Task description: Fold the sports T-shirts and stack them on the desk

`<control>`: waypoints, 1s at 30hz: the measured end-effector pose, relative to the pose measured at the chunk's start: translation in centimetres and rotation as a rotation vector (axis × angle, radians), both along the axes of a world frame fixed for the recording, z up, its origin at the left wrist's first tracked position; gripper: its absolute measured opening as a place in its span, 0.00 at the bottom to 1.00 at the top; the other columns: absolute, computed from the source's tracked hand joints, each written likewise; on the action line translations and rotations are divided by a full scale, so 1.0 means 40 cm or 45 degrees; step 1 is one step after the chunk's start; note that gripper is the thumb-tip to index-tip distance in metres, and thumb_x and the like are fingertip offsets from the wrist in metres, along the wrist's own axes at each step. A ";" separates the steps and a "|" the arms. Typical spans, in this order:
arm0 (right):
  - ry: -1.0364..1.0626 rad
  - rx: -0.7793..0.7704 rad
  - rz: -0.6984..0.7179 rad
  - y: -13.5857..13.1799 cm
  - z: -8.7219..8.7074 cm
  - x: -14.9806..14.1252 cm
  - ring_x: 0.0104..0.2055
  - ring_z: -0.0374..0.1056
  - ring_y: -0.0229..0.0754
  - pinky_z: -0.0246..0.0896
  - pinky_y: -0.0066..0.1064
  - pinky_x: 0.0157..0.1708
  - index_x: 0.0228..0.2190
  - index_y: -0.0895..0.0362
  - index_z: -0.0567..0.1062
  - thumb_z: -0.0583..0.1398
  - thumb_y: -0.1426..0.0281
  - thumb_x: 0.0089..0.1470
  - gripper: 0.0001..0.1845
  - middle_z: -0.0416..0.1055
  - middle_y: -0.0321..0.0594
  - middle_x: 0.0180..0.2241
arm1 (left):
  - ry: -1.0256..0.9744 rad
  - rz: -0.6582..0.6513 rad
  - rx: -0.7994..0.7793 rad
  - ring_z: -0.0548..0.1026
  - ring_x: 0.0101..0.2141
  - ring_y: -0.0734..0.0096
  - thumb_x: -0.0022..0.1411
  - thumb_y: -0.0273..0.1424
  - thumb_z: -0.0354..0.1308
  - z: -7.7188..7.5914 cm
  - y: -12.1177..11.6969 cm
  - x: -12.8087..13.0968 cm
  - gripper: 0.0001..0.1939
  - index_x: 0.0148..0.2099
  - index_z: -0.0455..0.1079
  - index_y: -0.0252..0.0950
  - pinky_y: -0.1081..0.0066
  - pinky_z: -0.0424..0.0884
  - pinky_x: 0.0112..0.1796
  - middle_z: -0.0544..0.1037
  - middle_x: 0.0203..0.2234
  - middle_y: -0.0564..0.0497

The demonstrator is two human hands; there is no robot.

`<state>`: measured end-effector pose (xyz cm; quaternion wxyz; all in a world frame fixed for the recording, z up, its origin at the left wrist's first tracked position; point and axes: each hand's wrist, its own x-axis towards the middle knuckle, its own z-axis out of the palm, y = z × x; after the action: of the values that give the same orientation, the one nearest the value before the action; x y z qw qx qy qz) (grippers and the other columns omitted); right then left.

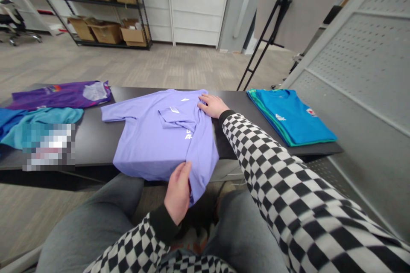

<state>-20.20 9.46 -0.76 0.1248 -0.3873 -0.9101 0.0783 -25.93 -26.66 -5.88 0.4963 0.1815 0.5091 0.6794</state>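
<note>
Your left hand (177, 194) pinching the purple shirt's (150, 136) near edge, your right hand (212, 106) at its far right, fingers loosely spread, dark surface (94, 136) beneath.

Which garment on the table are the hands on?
The lavender shirt, in the middle: left hand at its near edge, right hand at its far right. The purple garment, teal garment, far-left blue garment and right-end stack are untouched.

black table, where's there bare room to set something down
Bare tabletop shows between the teal garment and the lavender shirt, and between the right hand and the folded blue stack. Crowded: the left end, with a purple garment beside the teal one, and the middle, under the shirt.
</note>
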 end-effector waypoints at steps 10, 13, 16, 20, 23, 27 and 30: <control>-0.016 -0.012 -0.021 -0.006 0.008 -0.003 0.80 0.56 0.60 0.46 0.58 0.80 0.74 0.50 0.72 0.56 0.50 0.75 0.35 0.61 0.43 0.79 | 0.071 -0.079 0.141 0.82 0.45 0.56 0.66 0.52 0.74 -0.001 -0.049 -0.032 0.21 0.47 0.85 0.39 0.61 0.79 0.50 0.87 0.40 0.46; -0.019 -0.018 -0.024 -0.012 0.015 -0.001 0.80 0.56 0.59 0.46 0.58 0.80 0.75 0.51 0.71 0.57 0.51 0.75 0.35 0.61 0.44 0.79 | -0.365 -0.186 0.177 0.84 0.53 0.52 0.65 0.48 0.75 0.022 -0.029 0.000 0.24 0.56 0.83 0.41 0.56 0.79 0.57 0.88 0.49 0.43; -0.033 -0.023 -0.018 -0.015 0.020 0.001 0.81 0.55 0.57 0.45 0.55 0.81 0.75 0.51 0.71 0.57 0.51 0.75 0.35 0.60 0.43 0.80 | -0.599 -0.384 0.126 0.84 0.56 0.50 0.68 0.45 0.73 0.049 -0.010 0.017 0.21 0.57 0.83 0.39 0.54 0.78 0.60 0.88 0.51 0.40; -0.053 -0.031 -0.018 -0.009 0.019 0.001 0.81 0.54 0.57 0.45 0.55 0.81 0.75 0.50 0.70 0.56 0.50 0.75 0.35 0.59 0.41 0.80 | -0.666 -0.574 0.027 0.86 0.50 0.49 0.65 0.44 0.77 0.060 0.012 0.020 0.23 0.55 0.84 0.35 0.54 0.80 0.55 0.88 0.48 0.38; -0.056 -0.044 -0.030 0.002 0.015 -0.001 0.81 0.54 0.58 0.44 0.59 0.81 0.76 0.49 0.70 0.56 0.50 0.75 0.36 0.59 0.42 0.80 | -0.441 -0.607 -0.022 0.86 0.44 0.51 0.61 0.45 0.79 0.055 0.031 0.024 0.25 0.52 0.85 0.33 0.57 0.80 0.50 0.89 0.45 0.39; -0.040 -0.089 -0.056 0.019 0.006 -0.003 0.82 0.54 0.58 0.43 0.61 0.81 0.75 0.49 0.71 0.54 0.49 0.76 0.35 0.58 0.42 0.80 | 0.259 -0.637 0.078 0.79 0.34 0.60 0.68 0.47 0.71 0.065 0.046 0.016 0.19 0.36 0.83 0.36 0.64 0.73 0.42 0.84 0.31 0.47; -0.001 -0.114 -0.078 0.030 0.000 -0.002 0.83 0.52 0.55 0.43 0.58 0.81 0.75 0.50 0.70 0.51 0.50 0.78 0.34 0.57 0.42 0.80 | 0.692 -0.570 0.221 0.75 0.33 0.60 0.70 0.42 0.70 0.084 0.042 -0.005 0.17 0.29 0.79 0.40 0.64 0.71 0.42 0.80 0.28 0.48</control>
<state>-20.27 10.66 -0.75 0.1092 -0.4202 -0.8935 0.1150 -26.12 -24.97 -2.50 0.4621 0.5038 0.5106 0.5214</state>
